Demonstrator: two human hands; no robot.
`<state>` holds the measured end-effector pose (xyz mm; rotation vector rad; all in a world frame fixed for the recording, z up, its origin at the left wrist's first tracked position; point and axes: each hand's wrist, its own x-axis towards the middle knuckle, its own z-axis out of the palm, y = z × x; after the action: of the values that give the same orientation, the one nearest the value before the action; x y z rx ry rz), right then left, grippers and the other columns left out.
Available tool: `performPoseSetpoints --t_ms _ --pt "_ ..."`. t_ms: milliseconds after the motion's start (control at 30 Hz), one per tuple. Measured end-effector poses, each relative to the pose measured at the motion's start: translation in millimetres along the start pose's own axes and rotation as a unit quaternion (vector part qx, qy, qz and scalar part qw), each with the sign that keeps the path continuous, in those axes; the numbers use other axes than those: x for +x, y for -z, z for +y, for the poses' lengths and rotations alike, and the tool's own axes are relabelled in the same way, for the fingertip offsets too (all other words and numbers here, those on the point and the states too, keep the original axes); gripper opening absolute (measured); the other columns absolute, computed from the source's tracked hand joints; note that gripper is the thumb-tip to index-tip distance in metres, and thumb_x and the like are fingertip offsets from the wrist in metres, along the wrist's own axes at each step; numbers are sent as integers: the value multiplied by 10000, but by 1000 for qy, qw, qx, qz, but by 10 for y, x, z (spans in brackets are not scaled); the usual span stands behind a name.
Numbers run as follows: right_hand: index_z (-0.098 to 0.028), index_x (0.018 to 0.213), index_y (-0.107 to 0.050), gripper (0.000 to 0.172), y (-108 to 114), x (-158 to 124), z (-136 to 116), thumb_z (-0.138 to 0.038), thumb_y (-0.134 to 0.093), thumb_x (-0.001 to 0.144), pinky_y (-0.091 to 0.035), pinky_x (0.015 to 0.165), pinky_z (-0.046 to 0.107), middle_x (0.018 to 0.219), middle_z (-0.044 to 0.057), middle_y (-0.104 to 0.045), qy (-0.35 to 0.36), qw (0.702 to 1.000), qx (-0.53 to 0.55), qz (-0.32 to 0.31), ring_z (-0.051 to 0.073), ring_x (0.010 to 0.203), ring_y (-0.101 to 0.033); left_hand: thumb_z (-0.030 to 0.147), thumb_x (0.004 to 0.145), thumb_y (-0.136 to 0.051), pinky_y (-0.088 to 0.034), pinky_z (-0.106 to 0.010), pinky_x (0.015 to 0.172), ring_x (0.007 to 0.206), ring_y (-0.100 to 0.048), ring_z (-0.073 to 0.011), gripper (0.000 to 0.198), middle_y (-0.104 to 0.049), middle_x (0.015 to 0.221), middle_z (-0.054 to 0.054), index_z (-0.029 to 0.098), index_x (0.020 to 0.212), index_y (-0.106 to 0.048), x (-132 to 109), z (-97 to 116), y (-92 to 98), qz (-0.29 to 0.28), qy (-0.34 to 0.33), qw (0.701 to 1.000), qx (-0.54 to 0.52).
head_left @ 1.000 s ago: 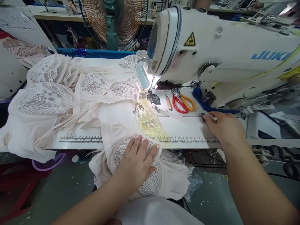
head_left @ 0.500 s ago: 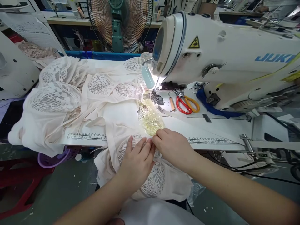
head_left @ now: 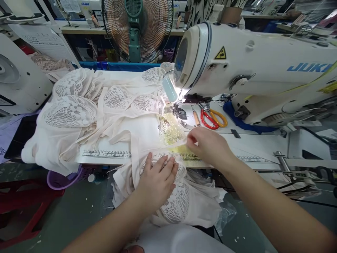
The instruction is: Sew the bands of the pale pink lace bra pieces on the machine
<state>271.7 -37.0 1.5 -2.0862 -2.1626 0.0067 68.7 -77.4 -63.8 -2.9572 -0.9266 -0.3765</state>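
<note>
Stretch risk: cream lace-and-cloth garment (head_left: 136, 165) over the front edge of the white ruler-marked table (head_left: 105, 154)
Left bare hand (head_left: 159, 179) rests spread on it; right bare hand (head_left: 206, 144) appears to pinch its pale edge strip (head_left: 177, 144). Uneven pulling could pucker it or drag it off.

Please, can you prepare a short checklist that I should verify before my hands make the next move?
1. Left hand steadying the lace garment: ok, it lies on top, fingers spread.
2. Right hand holding the pale strip: ok, pinched at the fingertips.
3. Scissors apart from both hands: ok, they lie beyond the right hand.
4. Space between garment and sewing machine free of loose things: not ok, the yellow packet lies there.
5. Lamp on: ok, light shines beside it.
6. Needle height: cannot tell, too small and glaring.
</note>
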Motion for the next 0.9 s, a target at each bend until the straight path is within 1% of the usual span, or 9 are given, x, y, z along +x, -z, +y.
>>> performPoseSetpoints --t_ms 67,200,333,467,533,600,667,767,900 --pt "-180 714 -562 167 21 -68 -88 -200 -441 828 -334 517 263 763 35 -609 46 998 32 -34 168 701 -544 370 885 -418 -132 -603 1050 1243 -359 -262 445 -446 1363 -70 174 1285 -427 -5 -6 14 -6 -2 1000 -9" --pt "-166 906 -614 197 21 -85 -245 -286 -462 870 -409 687 289 963 76 -634 117 989 73 -46 204 908 -556 392 890 -405 -138 -613 1043 1258 -340 -265 450 -446 1358 -83 174 1283 -424 -4 4 74 -18 -2 999 -31" --pt "-180 873 -629 171 -34 25 -392 -235 -467 859 -388 651 276 884 57 -636 163 983 18 -87 190 856 -564 402 870 -441 -232 -614 1016 1228 -381 -283 450 -488 1297 -112 173 1258 -449 21 1 203 -12 0 998 -64" --pt "-185 734 -609 175 -98 100 -512 -137 -461 815 -313 548 280 735 39 -606 189 977 -32 -91 176 708 -546 259 867 -429 -422 -477 935 1093 -495 -270 326 -557 1134 -173 81 1111 -551 59 -110 258 79 36 994 -61" --pt "-186 703 -594 170 -135 107 -552 -95 -472 780 -280 523 279 705 36 -591 198 976 -38 -87 168 668 -531 181 867 -405 -468 -420 887 1017 -530 -254 287 -585 1047 -174 45 1060 -569 69 -209 213 128 62 990 -19" --pt "-191 695 -580 166 -177 125 -569 -69 -482 751 -264 513 275 694 29 -580 204 975 -43 -82 160 653 -522 130 856 -409 -482 -395 869 973 -546 -240 270 -604 986 -154 33 1049 -572 68 -306 137 141 65 988 16" --pt "-198 709 -567 167 -211 188 -549 -61 -475 738 -255 502 269 700 28 -571 187 979 -47 -66 159 640 -515 95 842 -427 -483 -368 865 956 -553 -223 262 -610 964 -134 32 1054 -568 54 -373 64 129 53 990 26" --pt "-183 776 -551 190 -188 372 -431 -66 -402 771 -240 471 269 732 60 -561 89 994 -58 -10 166 581 -491 82 838 -434 -484 -348 838 944 -559 -210 268 -610 955 -122 39 1073 -556 16 -395 16 121 46 991 28" --pt "-163 758 -529 182 51 449 -158 -136 -358 816 -280 470 288 747 103 -561 -19 994 -45 98 193 597 -499 111 830 -453 -475 -369 791 903 -561 -215 258 -616 970 -96 101 1062 -567 -38 -366 65 122 65 990 25"
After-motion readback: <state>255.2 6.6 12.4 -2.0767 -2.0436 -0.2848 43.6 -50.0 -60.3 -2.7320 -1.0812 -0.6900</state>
